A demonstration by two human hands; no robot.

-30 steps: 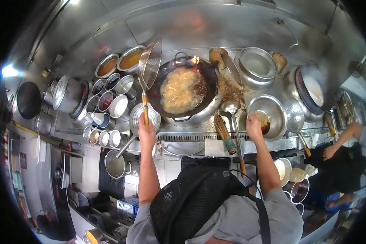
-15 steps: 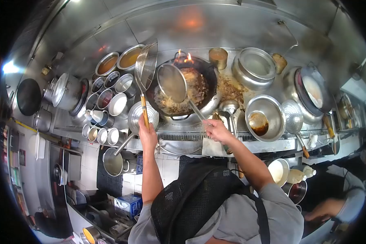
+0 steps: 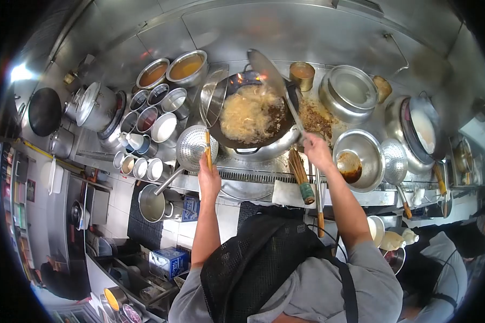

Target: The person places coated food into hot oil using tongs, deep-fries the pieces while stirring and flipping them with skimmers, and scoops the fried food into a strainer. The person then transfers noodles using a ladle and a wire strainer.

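Note:
My left hand (image 3: 209,171) is closed round the wooden handle of a wire strainer (image 3: 212,105), which stands up over the left rim of the black wok (image 3: 282,119). Pale yellow food (image 3: 248,116) foams in hot oil in the wok, and small flames show at its back rim. With my right hand (image 3: 318,151) I grip the metal handle of a round skimmer (image 3: 266,70). Its disc is tilted and raised over the wok's back right; whether it is meshed or perforated is blurred. A bamboo brush (image 3: 298,171) lies just left of my right hand.
A perforated ladle (image 3: 197,146) rests left of the wok, beside several seasoning pots (image 3: 163,127). Bowls of brownish liquid (image 3: 187,66) stand behind them. At the right are a steel bowl (image 3: 367,153) and a large pot (image 3: 353,89). Another person (image 3: 442,264) is at lower right.
The skimmer in my right hand has risen from over the wok's middle to its back right and tilted. More pale foaming food shows in the wok. The strainer stays at the left rim.

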